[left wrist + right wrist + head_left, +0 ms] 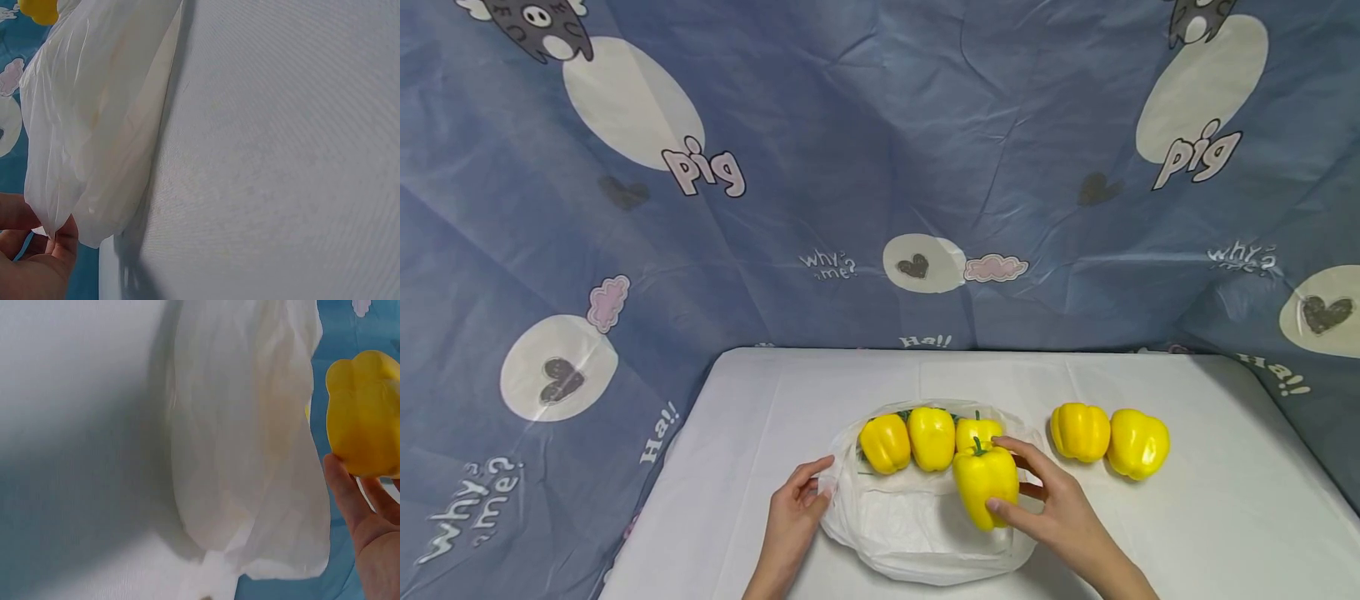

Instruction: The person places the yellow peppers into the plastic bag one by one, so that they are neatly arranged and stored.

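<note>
A white plastic bag (917,567) lies with its mouth spread wide on the table. Along its far inner side sit three yellow bell peppers (932,439), the rightmost partly covered by the one being held. My left hand (795,512) pinches the bag's left rim between thumb and fingers; in the left wrist view that hand (44,256) grips the thin plastic edge. Over the right part of the bag's opening, my right hand (1052,504) holds a yellow bell pepper (987,483), its green stem pointing up. The right wrist view shows this pepper (365,419) raised above the bag's rim.
Two more yellow bell peppers (1081,432) lie side by side on the white table (1210,533), right of the bag. A blue printed cloth (850,183) hangs behind and around the table.
</note>
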Tool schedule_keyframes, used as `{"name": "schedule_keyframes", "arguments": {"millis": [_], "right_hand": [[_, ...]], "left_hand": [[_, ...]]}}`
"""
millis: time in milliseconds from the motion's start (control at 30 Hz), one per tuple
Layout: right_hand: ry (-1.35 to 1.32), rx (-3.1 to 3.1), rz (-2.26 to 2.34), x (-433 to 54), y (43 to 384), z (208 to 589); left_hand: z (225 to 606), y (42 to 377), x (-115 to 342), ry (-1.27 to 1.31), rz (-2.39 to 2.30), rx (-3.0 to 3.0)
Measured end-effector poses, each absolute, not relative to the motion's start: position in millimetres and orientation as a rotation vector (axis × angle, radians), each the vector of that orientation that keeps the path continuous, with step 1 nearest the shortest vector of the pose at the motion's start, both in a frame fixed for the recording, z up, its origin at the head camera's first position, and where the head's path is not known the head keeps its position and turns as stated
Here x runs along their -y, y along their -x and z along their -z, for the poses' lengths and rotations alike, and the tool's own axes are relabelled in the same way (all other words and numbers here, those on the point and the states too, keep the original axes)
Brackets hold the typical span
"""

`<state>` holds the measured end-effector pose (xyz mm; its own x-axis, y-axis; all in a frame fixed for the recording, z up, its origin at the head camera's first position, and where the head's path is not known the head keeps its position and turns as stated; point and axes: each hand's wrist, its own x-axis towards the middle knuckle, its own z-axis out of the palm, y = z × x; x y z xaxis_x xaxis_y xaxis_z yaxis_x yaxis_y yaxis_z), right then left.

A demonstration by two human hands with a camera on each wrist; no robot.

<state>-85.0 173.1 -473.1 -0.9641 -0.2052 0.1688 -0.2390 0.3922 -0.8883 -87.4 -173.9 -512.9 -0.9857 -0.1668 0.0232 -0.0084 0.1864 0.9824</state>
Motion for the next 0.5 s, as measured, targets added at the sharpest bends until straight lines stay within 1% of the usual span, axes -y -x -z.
{"name": "schedule_keyframes", "arguments": {"millis": [500], "right_hand": [[-0.41, 2.603, -1.762, -148.7, 82.1, 478.1]], "left_hand": [[512.2, 86.9, 174.0, -0.184, 1.949, 2.32]]}}
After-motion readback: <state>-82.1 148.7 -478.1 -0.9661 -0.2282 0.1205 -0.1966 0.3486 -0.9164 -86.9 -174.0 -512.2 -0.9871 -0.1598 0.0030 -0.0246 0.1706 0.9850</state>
